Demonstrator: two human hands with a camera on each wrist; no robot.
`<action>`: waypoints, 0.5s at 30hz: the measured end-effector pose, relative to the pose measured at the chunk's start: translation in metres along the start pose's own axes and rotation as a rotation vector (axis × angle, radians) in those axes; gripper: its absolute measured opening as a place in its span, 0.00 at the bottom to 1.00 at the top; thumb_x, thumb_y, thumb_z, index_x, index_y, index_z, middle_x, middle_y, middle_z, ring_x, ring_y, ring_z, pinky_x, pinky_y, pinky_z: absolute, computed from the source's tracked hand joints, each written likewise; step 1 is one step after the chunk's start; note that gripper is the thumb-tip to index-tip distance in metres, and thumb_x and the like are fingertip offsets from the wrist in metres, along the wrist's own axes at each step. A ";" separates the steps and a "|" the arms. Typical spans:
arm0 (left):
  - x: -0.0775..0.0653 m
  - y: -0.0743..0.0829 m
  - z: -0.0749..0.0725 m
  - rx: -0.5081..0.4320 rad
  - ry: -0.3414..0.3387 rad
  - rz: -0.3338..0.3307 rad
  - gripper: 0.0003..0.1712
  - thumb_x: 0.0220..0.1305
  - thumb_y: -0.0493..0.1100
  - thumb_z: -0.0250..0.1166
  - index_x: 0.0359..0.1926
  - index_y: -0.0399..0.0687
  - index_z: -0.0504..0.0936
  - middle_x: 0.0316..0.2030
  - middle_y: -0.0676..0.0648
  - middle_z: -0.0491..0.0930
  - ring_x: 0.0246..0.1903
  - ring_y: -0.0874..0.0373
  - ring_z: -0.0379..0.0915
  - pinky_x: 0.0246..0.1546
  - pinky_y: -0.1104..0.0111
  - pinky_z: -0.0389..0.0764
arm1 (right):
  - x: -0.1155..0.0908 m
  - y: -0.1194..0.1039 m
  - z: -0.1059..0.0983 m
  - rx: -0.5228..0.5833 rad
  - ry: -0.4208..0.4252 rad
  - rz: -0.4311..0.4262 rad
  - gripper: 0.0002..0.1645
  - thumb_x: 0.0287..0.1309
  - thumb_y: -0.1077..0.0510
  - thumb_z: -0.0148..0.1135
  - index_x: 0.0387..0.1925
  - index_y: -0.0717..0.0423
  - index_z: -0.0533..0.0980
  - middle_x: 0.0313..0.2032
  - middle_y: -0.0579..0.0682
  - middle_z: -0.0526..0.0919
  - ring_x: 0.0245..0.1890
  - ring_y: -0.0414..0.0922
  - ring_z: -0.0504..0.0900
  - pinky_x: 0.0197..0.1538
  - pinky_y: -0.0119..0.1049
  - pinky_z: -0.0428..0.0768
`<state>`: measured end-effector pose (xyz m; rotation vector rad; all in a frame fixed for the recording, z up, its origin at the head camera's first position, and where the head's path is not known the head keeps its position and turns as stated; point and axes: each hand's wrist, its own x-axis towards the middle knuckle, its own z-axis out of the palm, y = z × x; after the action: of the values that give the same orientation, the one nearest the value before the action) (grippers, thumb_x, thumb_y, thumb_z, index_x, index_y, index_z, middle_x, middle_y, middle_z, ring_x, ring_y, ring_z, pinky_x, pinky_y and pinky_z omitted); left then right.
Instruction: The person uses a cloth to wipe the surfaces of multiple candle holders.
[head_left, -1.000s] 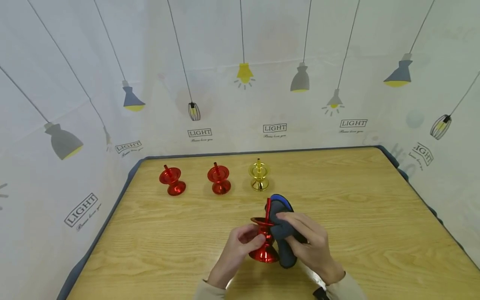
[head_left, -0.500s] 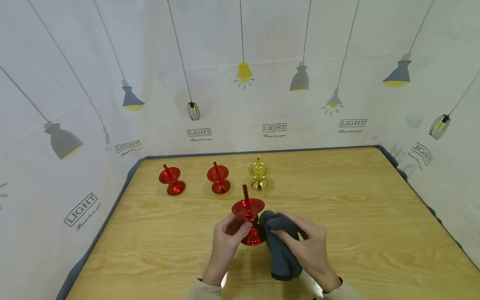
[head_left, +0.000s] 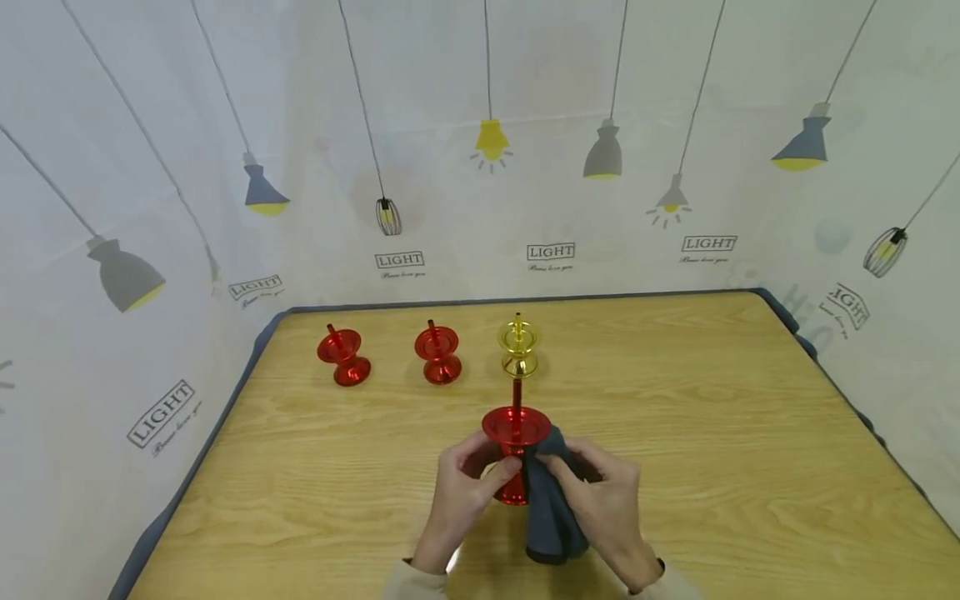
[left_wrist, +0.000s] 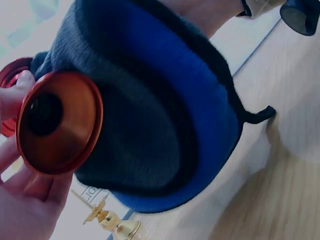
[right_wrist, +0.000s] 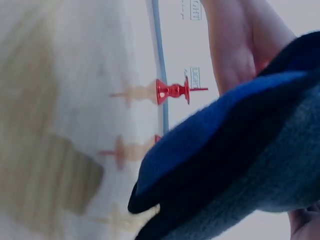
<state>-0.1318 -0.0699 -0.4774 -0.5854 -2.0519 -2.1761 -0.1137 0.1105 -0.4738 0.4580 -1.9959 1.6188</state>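
Observation:
In the head view my left hand (head_left: 459, 490) grips a red metallic candlestick (head_left: 516, 427) by its waist, thumb in front, dish and spike upward. My right hand (head_left: 609, 493) pinches a folded dark grey cloth (head_left: 551, 521) against the candlestick's right side, below the dish. The left wrist view looks into the candlestick's hollow orange-red base (left_wrist: 82, 130), beside the cloth's bright blue face (left_wrist: 202, 115) and its small black loop. In the right wrist view the cloth hides most of the hand and the held candlestick.
Two red candlesticks (head_left: 442, 369) (head_left: 352, 371) and a gold candlestick (head_left: 519, 364) stand in a row toward the back of the wooden table (head_left: 735, 433). A white curtain printed with lamps (head_left: 480, 200) surrounds the table's back and sides.
The held candlestick shifts left and tips more upright, then comes slightly right again. The cloth moves from beside its dish and spike down to its waist and base.

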 end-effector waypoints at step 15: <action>-0.002 -0.006 0.003 0.029 0.081 -0.106 0.19 0.61 0.34 0.73 0.53 0.41 0.84 0.46 0.38 0.87 0.45 0.60 0.84 0.52 0.67 0.82 | -0.001 -0.004 -0.003 0.003 -0.098 0.211 0.22 0.52 0.67 0.76 0.50 0.64 0.84 0.44 0.58 0.90 0.40 0.36 0.88 0.39 0.29 0.86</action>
<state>-0.1317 -0.0667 -0.4834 -0.3874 -2.1145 -2.1828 -0.1099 0.1128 -0.4708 0.3434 -2.1770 1.7557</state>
